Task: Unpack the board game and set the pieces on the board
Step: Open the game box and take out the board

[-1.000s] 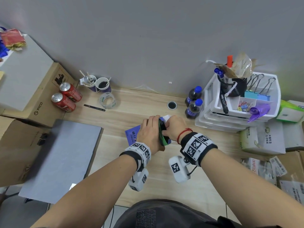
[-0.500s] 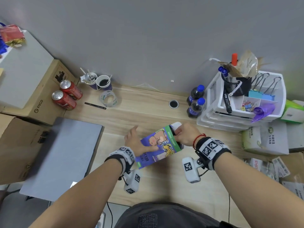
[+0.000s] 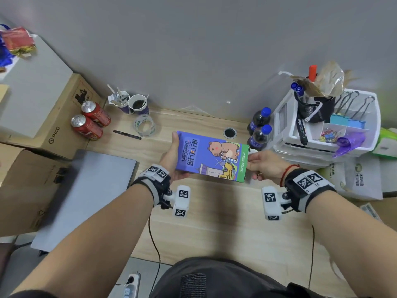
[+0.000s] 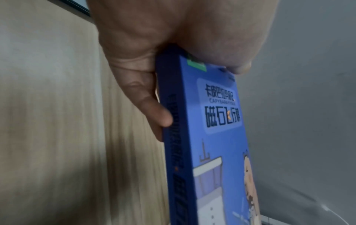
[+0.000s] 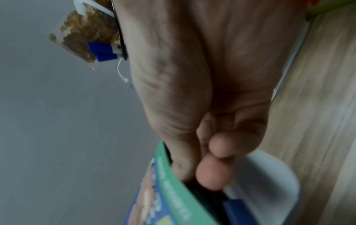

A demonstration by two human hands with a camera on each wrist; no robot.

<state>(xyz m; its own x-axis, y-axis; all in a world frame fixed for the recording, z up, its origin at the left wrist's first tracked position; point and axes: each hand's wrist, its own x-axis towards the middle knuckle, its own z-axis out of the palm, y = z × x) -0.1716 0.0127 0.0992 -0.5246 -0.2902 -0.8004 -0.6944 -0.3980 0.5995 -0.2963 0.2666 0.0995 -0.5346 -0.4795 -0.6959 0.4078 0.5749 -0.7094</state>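
Observation:
A flat blue game box (image 3: 209,157) with a cartoon bear and a green end strip hangs level above the wooden desk (image 3: 214,211). My left hand (image 3: 171,160) grips its left end, thumb on the printed face and fingers (image 4: 154,112) curled along the dark side of the game box (image 4: 217,137). My right hand (image 3: 264,164) is at the open right end of the game box (image 5: 173,190). There its fingertips (image 5: 212,175) curl into the dark opening beside a white end flap (image 5: 269,182). What lies inside is hidden.
A grey board (image 3: 86,196) lies on the desk's left side beside cardboard boxes (image 3: 49,125). Two red cans (image 3: 90,121), paper cups (image 3: 131,104), a tape roll (image 3: 145,126) and a pen (image 3: 126,134) stand at the back left. Two dark bottles (image 3: 260,130) and a white organiser tray (image 3: 335,134) crowd the right.
The box has swung from on edge between both hands to flat and face up. My left hand slid to the box's left end while my right stayed at the open end.

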